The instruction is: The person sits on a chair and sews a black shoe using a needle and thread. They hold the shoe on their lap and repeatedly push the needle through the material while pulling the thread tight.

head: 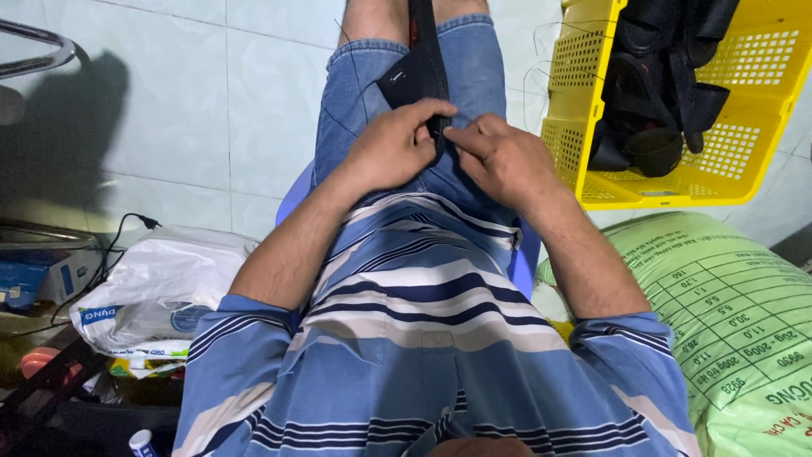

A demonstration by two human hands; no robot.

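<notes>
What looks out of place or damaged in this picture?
Loose threads trail from the yellow basket of black items. Otherwise nothing stands out: both hands, left hand and right hand, pinch a black strap on the lap.

The black strap (427,59) runs off the top edge, and where it passes between the left hand (393,148) and right hand (503,161) the fingers cover it — the grip itself cannot be made out. The yellow basket (744,178) is cut by the top and right edges; its dark contents (660,85) blur together — individual pieces cannot be told apart.
</notes>
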